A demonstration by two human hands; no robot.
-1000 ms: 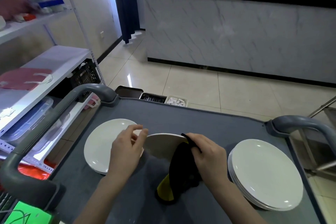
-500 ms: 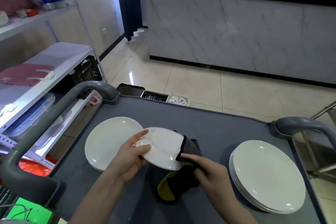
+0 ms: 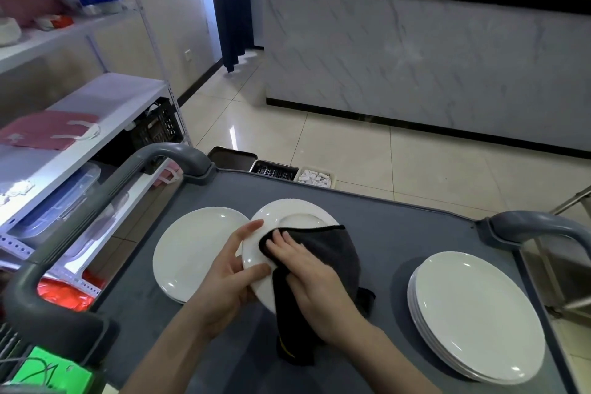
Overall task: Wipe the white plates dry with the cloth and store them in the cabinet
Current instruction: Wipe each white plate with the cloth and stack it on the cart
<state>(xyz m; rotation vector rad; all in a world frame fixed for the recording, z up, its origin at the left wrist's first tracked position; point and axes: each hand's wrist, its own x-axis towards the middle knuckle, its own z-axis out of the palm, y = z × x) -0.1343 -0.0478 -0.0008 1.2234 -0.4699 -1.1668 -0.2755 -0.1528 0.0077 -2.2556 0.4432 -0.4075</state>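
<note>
My left hand (image 3: 232, 272) grips the left rim of a white plate (image 3: 297, 217), which is held tilted above the grey cart top (image 3: 399, 233). My right hand (image 3: 307, 272) lies flat on a dark grey cloth (image 3: 332, 249) and presses it against the plate's face. The cloth drapes over the plate's right half and hangs down below my wrist. One white plate (image 3: 192, 249) lies on the cart to the left. A stack of white plates (image 3: 476, 313) sits on the cart to the right.
Grey cart handles rise at the left (image 3: 105, 189) and right (image 3: 537, 227). A white metal shelf unit (image 3: 96, 125) with bags and boxes stands at the left. Small bins (image 3: 275, 169) hang on the cart's far edge. A marble-faced counter (image 3: 415, 57) stands across the tiled floor.
The plate has turned from edge-on to face up toward me. My right hand moved from the plate's right edge onto its face, spreading the cloth flat over it.
</note>
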